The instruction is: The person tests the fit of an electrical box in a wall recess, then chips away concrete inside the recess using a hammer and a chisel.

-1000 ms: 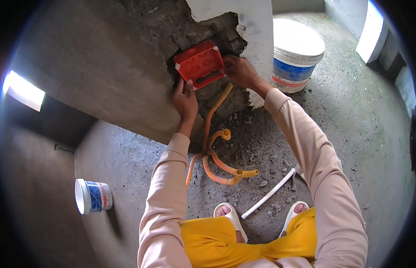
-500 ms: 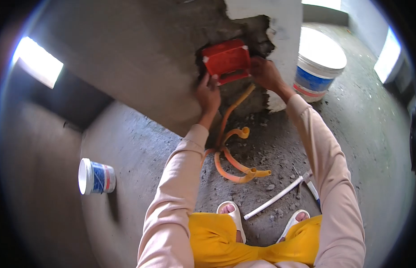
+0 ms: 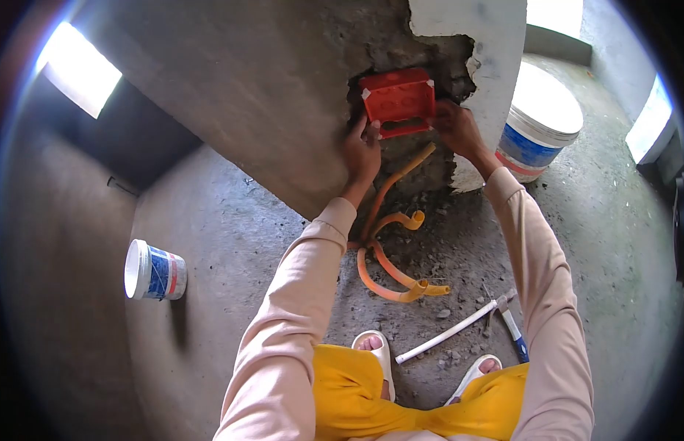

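A red electrical box (image 3: 398, 101), open side facing me, sits at the rough hollow (image 3: 459, 73) broken into the wall. My left hand (image 3: 362, 154) grips the box's lower left corner, thumb on its edge. At the right side my right hand (image 3: 457, 126) has its fingers bent against the box; some fingertips are hidden behind it. Just below the box rises the tip of one orange conduit (image 3: 401, 174). Several more bent orange conduits (image 3: 390, 292) come up from the floor beneath.
A large white bucket (image 3: 542, 117) stands right of the wall; a smaller bucket (image 3: 157, 270) is at left. Near my feet lie a white pipe (image 3: 445, 333) and a hammer (image 3: 515, 334), partly hidden by my right sleeve. Rubble (image 3: 459, 294) covers the floor around the conduits.
My view has shifted, so the wall, box and hands appear farther right. Both hands stay on the box, which keeps its place at the hollow. More of the hammer shows beside my right sleeve.
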Demonstrator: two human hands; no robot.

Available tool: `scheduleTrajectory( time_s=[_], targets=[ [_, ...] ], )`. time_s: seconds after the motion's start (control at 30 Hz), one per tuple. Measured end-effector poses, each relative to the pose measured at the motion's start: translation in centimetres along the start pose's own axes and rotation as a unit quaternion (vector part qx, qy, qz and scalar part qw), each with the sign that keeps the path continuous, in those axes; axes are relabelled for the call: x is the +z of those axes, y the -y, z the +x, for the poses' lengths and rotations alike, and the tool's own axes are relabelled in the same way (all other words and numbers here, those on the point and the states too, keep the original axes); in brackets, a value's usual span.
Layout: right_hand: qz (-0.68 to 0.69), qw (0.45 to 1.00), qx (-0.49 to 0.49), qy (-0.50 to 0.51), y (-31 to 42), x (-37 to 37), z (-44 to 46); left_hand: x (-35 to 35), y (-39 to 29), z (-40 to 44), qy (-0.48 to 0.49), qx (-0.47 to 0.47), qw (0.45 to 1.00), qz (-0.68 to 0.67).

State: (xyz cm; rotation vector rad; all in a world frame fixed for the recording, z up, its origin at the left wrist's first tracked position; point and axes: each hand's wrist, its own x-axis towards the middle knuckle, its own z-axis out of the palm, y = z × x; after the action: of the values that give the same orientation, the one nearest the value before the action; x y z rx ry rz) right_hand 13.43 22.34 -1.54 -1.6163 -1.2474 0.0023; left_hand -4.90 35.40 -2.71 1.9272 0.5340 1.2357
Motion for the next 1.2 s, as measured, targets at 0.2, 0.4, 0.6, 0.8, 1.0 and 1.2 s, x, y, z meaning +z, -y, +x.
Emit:
scheduleTrajectory(
  time_s=[0.2,0.4,0.6,0.8,1.0,1.2],
  targets=[
    [0.033,0.999,-0.016,-0.027,-0.7,0.2,-0.1,-0.1,0.7,0.2,0.031,-0.015,0.999,0.021],
    [0.009,1.000,-0.003,-0.015,0.3,-0.5,-0.3,0.6,1.3,0.1,-0.006,-0.042,0.995,-0.087],
    [0.063,0.998,-0.007,-0.006,0.2,0.1,-0.3,-0.1,0.7,0.1,-0.010,0.016,0.998,0.053],
    [0.019,1.000,-0.011,0.000,0.4,-0.2,-0.1,-0.1,0.1,-0.1,0.002,-0.014,0.999,0.033],
    [0.020,1.000,-0.010,-0.001,0.1,-0.1,-0.1,-0.1,-0.2,0.0,0.006,0.002,1.000,0.015],
    [0.029,0.999,-0.018,0.005,0.4,-0.1,-0.1,-0.2,-0.2,-0.1,-0.015,0.043,0.998,0.037]
  ],
)
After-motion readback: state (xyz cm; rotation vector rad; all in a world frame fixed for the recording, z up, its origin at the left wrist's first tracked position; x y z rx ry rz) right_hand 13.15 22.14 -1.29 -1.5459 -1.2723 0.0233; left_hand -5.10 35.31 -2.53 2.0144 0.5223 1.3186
